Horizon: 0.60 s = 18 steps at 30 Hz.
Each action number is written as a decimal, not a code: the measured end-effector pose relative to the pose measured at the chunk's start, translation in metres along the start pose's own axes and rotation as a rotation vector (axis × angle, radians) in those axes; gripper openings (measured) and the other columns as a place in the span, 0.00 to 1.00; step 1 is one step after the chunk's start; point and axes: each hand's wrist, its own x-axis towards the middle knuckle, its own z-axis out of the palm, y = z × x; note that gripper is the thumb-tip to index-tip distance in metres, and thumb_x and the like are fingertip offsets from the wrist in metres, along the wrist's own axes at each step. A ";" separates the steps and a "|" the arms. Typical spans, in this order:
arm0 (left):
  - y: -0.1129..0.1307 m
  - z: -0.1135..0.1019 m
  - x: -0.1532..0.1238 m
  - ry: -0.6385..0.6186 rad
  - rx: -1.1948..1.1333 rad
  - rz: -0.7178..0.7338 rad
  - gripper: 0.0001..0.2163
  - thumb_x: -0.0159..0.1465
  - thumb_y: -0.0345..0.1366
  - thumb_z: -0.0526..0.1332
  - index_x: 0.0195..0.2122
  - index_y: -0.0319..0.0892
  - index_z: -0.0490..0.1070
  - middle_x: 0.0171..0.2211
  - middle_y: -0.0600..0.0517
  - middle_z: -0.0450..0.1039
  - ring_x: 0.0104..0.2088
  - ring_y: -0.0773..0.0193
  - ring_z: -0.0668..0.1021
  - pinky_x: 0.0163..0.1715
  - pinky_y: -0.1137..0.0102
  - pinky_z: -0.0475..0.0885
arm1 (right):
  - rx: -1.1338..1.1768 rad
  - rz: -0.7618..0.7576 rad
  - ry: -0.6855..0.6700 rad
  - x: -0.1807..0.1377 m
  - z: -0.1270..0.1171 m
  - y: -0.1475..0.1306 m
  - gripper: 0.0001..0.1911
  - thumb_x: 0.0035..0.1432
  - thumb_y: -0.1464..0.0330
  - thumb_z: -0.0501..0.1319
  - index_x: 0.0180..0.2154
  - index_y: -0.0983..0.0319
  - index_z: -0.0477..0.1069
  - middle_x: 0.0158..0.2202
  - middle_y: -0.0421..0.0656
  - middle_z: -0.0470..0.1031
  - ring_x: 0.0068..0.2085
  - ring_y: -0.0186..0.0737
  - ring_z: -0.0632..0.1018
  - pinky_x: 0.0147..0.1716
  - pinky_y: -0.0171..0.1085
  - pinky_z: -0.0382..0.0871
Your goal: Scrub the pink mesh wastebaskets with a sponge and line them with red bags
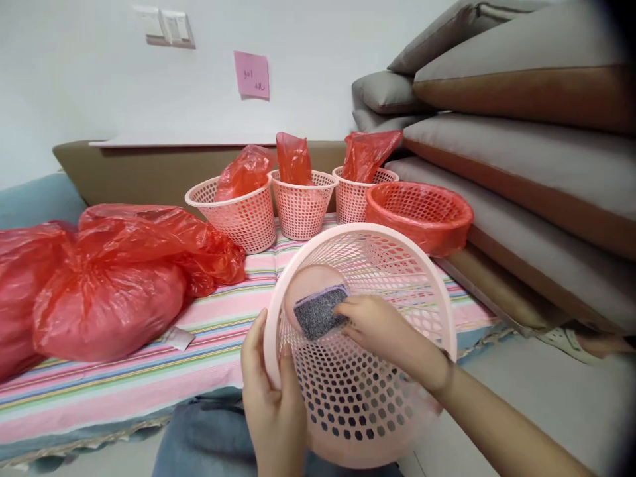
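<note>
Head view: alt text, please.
The right hand holds a dark grey sponge inside a tilted pink basket steadied by the left hand. Behind, three pink baskets containing red plastic bags stand on a striped cloth.

On the white wall [318,40] at the far left, white rectangular plastic switch plates [166,26] are mounted; to their right, a square pink paper note [252,75], marked in handwriting, is affixed. At the far right, grey fabric cushions with brown edges [521,146] are stacked. At far centre, three round pale-pink perforated plastic baskets [301,215] are ranged in a row, each fitted with a crumpled red plastic bag [293,159]. Nearer, to their right, a round lattice basket wrapped in red plastic [420,232] is placed. At left, bulging translucent red plastic bags [114,305] are laid on a multicoloured striped cloth [213,344].
</note>
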 end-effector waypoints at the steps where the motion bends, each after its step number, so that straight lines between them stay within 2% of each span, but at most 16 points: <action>1: -0.001 0.001 -0.002 0.001 0.007 0.008 0.21 0.65 0.42 0.60 0.59 0.50 0.67 0.59 0.49 0.69 0.59 0.56 0.72 0.58 0.65 0.67 | -0.082 -0.038 -0.152 0.018 0.012 0.005 0.11 0.58 0.76 0.61 0.42 0.62 0.78 0.39 0.48 0.79 0.38 0.45 0.78 0.40 0.41 0.70; 3: -0.003 0.003 -0.005 0.006 0.025 0.032 0.21 0.65 0.41 0.60 0.59 0.51 0.67 0.59 0.50 0.69 0.58 0.57 0.73 0.57 0.67 0.67 | -0.095 -0.087 -0.238 0.045 0.038 0.015 0.11 0.56 0.79 0.62 0.40 0.63 0.79 0.37 0.46 0.79 0.36 0.42 0.76 0.40 0.39 0.69; 5: -0.003 0.006 -0.010 0.015 0.043 0.061 0.21 0.66 0.40 0.60 0.60 0.51 0.66 0.59 0.50 0.69 0.58 0.59 0.72 0.58 0.69 0.67 | -0.100 -0.127 -0.250 0.059 0.060 0.023 0.13 0.60 0.79 0.60 0.43 0.63 0.78 0.41 0.47 0.78 0.40 0.43 0.75 0.43 0.39 0.68; 8: -0.001 0.011 -0.016 0.020 0.036 0.083 0.20 0.67 0.39 0.59 0.60 0.51 0.66 0.60 0.49 0.68 0.59 0.59 0.71 0.59 0.69 0.66 | -0.104 -0.176 -0.229 0.061 0.083 0.033 0.16 0.66 0.76 0.54 0.50 0.60 0.75 0.50 0.49 0.74 0.48 0.47 0.73 0.49 0.44 0.65; 11: 0.002 0.013 -0.018 0.034 0.031 0.065 0.20 0.66 0.40 0.59 0.60 0.50 0.67 0.60 0.49 0.68 0.60 0.57 0.71 0.60 0.67 0.66 | -0.097 -0.198 -0.233 0.061 0.095 0.038 0.14 0.68 0.71 0.54 0.51 0.55 0.73 0.53 0.47 0.73 0.53 0.48 0.71 0.53 0.46 0.63; 14: 0.000 0.011 -0.015 0.051 0.045 0.053 0.20 0.66 0.40 0.60 0.60 0.50 0.67 0.59 0.48 0.68 0.60 0.56 0.70 0.61 0.66 0.64 | -0.091 -0.121 -0.214 0.068 0.102 0.038 0.15 0.67 0.70 0.55 0.53 0.54 0.72 0.54 0.47 0.73 0.53 0.48 0.72 0.51 0.46 0.65; 18: -0.007 0.005 -0.011 0.065 0.041 0.044 0.22 0.65 0.41 0.60 0.61 0.49 0.66 0.58 0.48 0.69 0.60 0.56 0.70 0.62 0.66 0.63 | -0.072 0.119 -0.122 0.082 0.108 0.031 0.24 0.63 0.69 0.60 0.60 0.59 0.65 0.56 0.54 0.71 0.50 0.52 0.75 0.48 0.46 0.69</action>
